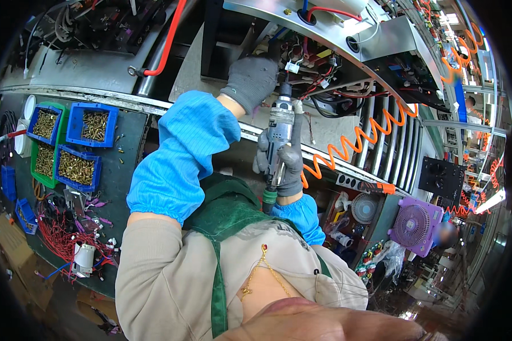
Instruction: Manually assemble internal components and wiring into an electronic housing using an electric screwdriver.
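Note:
My right hand (pixel 290 165), in a grey glove, is wrapped round an air screwdriver (pixel 280 122) with a clear-and-metal body and a green hose fitting at its lower end. The driver's dark nose points away from me into an open metal housing (pixel 338 35) full of wiring. My left hand (pixel 250 82), also gloved, reaches into the housing just left of the driver's nose. Its fingertips are lost in the dark inside, so whatever they touch is hidden. Close by are a white connector (pixel 292 67) and red and black wires (pixel 324 77).
Blue bins (pixel 92 125) of brass screws and a green tray (pixel 44 165) stand on the left bench, near a red wire bundle (pixel 60 238). An orange coiled hose (pixel 358 136) stretches across the rollers (pixel 389 142) at right. A purple fan (pixel 415 226) stands lower right.

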The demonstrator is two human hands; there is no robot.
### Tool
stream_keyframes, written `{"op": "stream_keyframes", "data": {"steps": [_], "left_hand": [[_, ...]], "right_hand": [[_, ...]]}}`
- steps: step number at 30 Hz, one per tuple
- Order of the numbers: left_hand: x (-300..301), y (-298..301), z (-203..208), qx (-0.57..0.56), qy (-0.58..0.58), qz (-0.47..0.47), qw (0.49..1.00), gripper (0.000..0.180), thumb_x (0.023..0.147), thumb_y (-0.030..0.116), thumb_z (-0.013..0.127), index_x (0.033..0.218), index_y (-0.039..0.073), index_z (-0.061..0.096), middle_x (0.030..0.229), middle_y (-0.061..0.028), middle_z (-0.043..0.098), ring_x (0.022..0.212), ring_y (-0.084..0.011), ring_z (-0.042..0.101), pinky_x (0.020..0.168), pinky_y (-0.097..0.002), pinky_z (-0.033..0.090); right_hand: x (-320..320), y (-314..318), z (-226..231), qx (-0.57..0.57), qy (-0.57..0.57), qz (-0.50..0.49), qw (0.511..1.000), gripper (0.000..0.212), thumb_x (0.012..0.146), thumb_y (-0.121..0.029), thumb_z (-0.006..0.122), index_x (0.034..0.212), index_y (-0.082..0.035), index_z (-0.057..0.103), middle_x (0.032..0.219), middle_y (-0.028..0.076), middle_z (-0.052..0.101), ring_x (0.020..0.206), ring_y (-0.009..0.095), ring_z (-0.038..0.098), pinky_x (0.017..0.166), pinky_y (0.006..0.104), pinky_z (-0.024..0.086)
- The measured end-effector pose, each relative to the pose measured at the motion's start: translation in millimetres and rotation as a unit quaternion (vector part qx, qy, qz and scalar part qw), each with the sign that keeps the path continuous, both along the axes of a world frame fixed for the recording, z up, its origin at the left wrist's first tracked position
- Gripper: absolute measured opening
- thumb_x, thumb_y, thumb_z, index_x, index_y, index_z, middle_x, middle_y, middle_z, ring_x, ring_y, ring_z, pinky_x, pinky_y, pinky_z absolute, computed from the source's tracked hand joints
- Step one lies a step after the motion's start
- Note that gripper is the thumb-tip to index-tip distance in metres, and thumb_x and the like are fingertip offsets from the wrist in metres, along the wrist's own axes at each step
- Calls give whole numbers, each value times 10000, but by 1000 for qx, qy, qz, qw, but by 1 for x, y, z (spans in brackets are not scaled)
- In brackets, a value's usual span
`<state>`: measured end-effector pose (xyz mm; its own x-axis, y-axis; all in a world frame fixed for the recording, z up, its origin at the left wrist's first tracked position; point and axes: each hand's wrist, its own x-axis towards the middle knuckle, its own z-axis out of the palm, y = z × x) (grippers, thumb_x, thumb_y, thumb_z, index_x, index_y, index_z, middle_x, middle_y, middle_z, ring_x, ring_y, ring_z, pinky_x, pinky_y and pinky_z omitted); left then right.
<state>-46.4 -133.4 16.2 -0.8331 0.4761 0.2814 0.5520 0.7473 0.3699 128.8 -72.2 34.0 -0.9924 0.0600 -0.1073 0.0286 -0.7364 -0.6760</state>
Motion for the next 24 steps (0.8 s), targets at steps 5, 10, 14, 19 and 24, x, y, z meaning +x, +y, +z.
{"op": "stream_keyframes", "data": {"steps": [5,10,14,19,24], "left_hand": [[0,-3,3,-51,-28,-17,998,290,808,191,518,1077,84,496,743,-134,657,676,-282,661,571,-414,529],[1,0,11,-101,-67,-26,992,588,842,170,479,1398,80,311,828,-149,670,743,-285,675,610,-436,544],[5,-2,1,-30,37,14,999,150,754,207,590,758,86,680,691,-127,651,628,-290,655,527,-406,517],[5,-5,4,-36,-7,-11,999,151,752,210,592,788,90,676,701,-119,654,657,-291,658,550,-415,521],[16,-5,3,87,-78,-20,993,188,815,174,523,891,71,661,787,-164,658,726,-325,652,640,-389,523]], "right_hand": [[-3,3,2,43,-3,-5,999,1007,698,-217,720,1447,-327,55,816,163,533,488,214,573,400,327,529],[-4,0,4,-9,16,-2,1000,973,727,-201,693,1443,-327,47,809,174,539,464,228,572,400,352,545],[-3,3,5,64,-13,0,998,964,734,-228,685,1445,-326,41,826,169,544,480,226,580,402,348,545],[-2,1,6,35,0,-1,999,966,734,-255,692,1447,-325,44,812,163,544,495,223,588,397,332,539],[6,-2,13,80,-22,-11,996,984,699,-309,717,1452,-268,85,815,148,537,512,203,574,427,317,535]]}}
